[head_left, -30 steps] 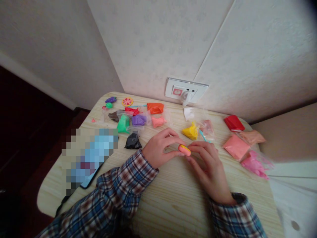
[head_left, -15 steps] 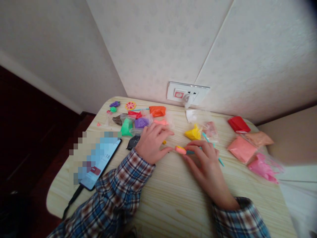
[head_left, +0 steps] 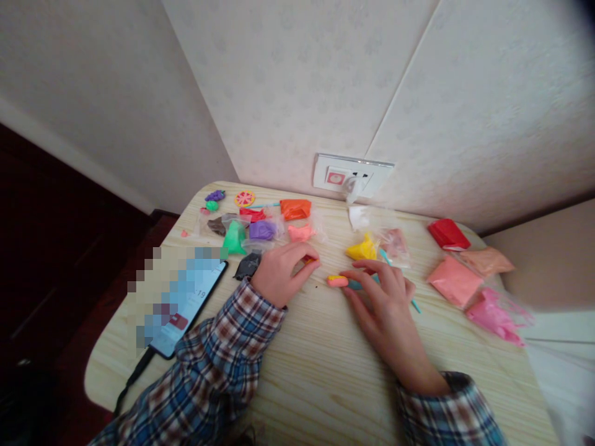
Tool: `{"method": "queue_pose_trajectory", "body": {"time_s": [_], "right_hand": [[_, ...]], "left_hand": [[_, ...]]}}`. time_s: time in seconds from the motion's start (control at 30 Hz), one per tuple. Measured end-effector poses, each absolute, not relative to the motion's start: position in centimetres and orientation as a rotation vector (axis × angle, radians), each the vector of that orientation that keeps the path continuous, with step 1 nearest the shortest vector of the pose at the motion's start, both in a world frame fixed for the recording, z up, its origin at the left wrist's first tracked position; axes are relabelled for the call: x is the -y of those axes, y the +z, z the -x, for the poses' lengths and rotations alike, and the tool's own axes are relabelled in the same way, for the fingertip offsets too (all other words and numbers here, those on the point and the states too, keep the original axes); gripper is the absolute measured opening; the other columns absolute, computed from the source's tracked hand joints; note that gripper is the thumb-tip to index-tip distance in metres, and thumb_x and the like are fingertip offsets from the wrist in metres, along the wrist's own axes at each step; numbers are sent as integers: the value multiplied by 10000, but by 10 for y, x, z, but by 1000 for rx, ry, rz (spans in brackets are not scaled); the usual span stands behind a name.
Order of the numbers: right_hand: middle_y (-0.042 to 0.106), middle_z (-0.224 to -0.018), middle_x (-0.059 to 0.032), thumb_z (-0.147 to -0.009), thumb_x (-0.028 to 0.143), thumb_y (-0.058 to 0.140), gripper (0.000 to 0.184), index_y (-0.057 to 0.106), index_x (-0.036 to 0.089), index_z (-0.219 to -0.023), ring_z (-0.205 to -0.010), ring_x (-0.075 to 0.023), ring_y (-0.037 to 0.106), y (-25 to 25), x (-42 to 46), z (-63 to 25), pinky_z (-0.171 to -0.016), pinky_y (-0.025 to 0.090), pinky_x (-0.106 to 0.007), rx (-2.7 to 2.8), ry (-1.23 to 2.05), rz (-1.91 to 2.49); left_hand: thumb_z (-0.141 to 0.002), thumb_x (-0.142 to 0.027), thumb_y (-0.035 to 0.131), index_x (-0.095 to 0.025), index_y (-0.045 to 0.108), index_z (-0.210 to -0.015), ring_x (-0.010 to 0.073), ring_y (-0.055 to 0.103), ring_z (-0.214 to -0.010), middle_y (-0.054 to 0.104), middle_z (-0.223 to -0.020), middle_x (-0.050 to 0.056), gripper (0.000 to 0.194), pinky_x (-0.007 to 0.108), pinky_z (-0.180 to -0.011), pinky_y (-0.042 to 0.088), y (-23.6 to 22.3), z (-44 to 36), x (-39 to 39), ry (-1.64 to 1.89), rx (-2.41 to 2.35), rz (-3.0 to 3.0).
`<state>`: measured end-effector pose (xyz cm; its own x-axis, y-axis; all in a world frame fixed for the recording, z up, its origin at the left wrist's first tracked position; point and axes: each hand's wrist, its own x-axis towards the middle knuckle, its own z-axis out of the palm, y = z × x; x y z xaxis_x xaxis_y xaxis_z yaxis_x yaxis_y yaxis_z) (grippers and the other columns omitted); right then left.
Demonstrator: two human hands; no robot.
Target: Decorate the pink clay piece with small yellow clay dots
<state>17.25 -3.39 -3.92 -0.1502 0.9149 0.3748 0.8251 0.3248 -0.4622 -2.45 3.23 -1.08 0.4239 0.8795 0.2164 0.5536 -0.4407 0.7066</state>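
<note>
My right hand pinches a small pink and yellow clay piece between thumb and fingers, just above the table. Left of it, my left hand has its thumb and forefinger brought together. A small yellow-orange bit shows in the gap behind those fingertips; whether they grip it I cannot tell. Partly hidden beneath my right hand lies a blue modelling tool. Beyond that hand sits a bag of yellow clay. A bag of black clay touches or lies close to my left hand.
Several clay bags, including green, purple and orange, lie towards the back. More bags, among them a salmon-pink one, are at the right. A phone with a cable lies left. A socket is on the wall.
My left hand has let go of the pink and yellow clay piece, moved left, and closed its fingertips. My right hand keeps hold of the piece. The view has shifted slightly.
</note>
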Motion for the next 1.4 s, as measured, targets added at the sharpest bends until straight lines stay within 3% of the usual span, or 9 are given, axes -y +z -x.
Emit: {"method": "queue_pose_trajectory", "body": {"time_s": [0.17, 0.37, 0.73, 0.97, 1.17, 1.4], "right_hand": [[602, -1145, -109, -910, 215, 549, 251, 585, 239, -1157, -1051, -290, 537, -31, 34, -172, -858, 385, -471, 1903, 217, 1480], [594, -1046, -62, -920, 198, 534, 132, 604, 250, -1019, -1012, -236, 559, -21, 20, -160, -872, 442, -434, 1746, 216, 1308], [595, -1037, -57, -892, 231, 590, 106, 611, 269, -989, -983, -238, 569, -19, 19, -149, -833, 466, -439, 1815, 305, 1222], [606, -1013, -43, -887, 204, 602, 72, 612, 265, -925, -963, -226, 567, -20, 21, -151, -815, 454, -427, 1783, 302, 1212], [609, -995, -40, -878, 211, 615, 47, 629, 256, -876, -957, -216, 584, -21, 21, -154, -814, 488, -410, 1759, 374, 1193], [603, -945, -41, -882, 224, 608, 82, 641, 246, -810, -908, -214, 595, -21, 22, -156, -794, 496, -406, 1716, 434, 1192]], "left_hand": [[-829, -221, 633, -142, 695, -803, 165, 680, -746, 748, -822, 62, 104, 282, -708, 550, -12, 19, -31, 902, -1108, -1800], [-762, -246, 703, -134, 713, -832, 175, 718, -845, 770, -892, 73, 133, 316, -815, 576, -14, 18, -34, 911, -966, -1403], [-584, -256, 866, -152, 658, -801, 110, 665, -696, 699, -730, -11, 318, 248, -703, 543, -14, 13, -31, 832, -833, -1023], [-508, -305, 907, -163, 675, -854, 132, 687, -752, 723, -774, 10, 440, 264, -735, 542, -16, 15, -34, 771, -756, -964], [-526, -205, 899, -158, 682, -850, 106, 682, -757, 722, -771, -5, 392, 236, -750, 531, -16, 18, -35, 713, -738, -967], [-551, -251, 888, -155, 667, -820, 115, 697, -692, 746, -735, 5, 361, 236, -688, 549, -12, 17, -34, 698, -747, -946]]}}
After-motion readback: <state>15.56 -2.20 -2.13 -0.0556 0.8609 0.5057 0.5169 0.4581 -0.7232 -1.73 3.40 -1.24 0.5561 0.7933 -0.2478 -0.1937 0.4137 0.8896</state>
